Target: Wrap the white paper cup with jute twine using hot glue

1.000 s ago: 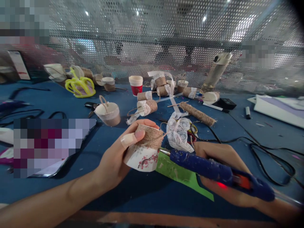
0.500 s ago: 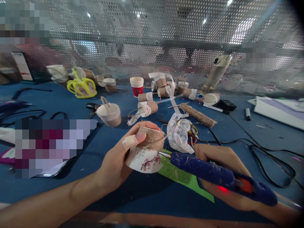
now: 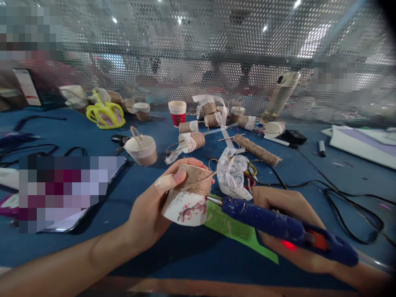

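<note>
My left hand [image 3: 154, 198] is wrapped round a paper cup [image 3: 188, 208], held tilted with its wide, flower-printed end downward. Jute twine [image 3: 194, 179] is wound round the cup's upper half. In my right hand [image 3: 287, 214] is a blue hot glue gun [image 3: 266, 218] with a red light showing; its metal nozzle is at the cup's right side, just under the twine. A loose strand of twine runs across the wound part towards the right. Behind the nozzle lies a bundle of white lace [image 3: 232, 175].
A roll of twine [image 3: 256, 150] and several twine-and-lace cups lie behind, with a red cup [image 3: 177, 113] among them. A green strip [image 3: 238, 235] lies beneath the glue gun. Black cables [image 3: 343, 206] loop at right; a tablet [image 3: 74, 225] is at left.
The cup has turned slightly in my left hand, showing more of the printed branch and the twine strand across it. The glue gun stays at almost the same place.
</note>
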{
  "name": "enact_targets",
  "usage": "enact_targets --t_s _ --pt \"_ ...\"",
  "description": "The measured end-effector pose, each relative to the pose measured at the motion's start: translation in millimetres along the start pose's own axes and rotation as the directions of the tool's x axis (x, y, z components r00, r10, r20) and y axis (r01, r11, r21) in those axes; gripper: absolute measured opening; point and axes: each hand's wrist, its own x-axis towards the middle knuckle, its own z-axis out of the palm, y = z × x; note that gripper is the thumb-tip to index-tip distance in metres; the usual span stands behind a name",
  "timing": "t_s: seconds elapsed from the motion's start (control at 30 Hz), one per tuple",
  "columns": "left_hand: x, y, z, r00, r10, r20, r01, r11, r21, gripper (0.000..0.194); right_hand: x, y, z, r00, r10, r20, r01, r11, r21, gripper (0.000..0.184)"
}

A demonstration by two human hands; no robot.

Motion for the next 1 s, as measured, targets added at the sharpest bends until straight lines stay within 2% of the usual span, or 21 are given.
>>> enact_targets --t_s 0.37,0.57,0.67,0.87,1.0 --pt "-2.0 -2.6 -1.8 0.999 0.005 0.033 -0.006 1.0 0.026 0.025 -0.5 -3.1 0.9 1.0 -0.021 0.011 0.021 0.998 -0.066 0.02" --pt "-1.3 -3.4 -0.1 0.999 -0.042 0.01 0.042 0.999 -0.032 0.028 0.1 -5.8 1.3 1.0 -0.021 0.014 0.023 0.995 -0.101 0.02" --pt "0.3 -3.9 -0.6 1.0 -0.03 -0.004 0.03 0.997 -0.064 0.03 -1.1 -5.8 0.3 1.0 0.009 0.011 -0.008 0.996 -0.091 0.024" --pt "1.0 -2.3 -2.3 0.998 -0.03 -0.06 0.024 0.995 -0.101 0.033 -3.2 -2.9 -0.1 1.0 -0.015 0.009 0.016 0.997 -0.07 0.022" --pt "-0.3 -0.6 -1.4 0.998 0.007 -0.059 -0.015 0.99 -0.141 0.032 -2.2 0.2 0.6 1.0 -0.003 -0.003 0.003 0.999 -0.048 0.026"
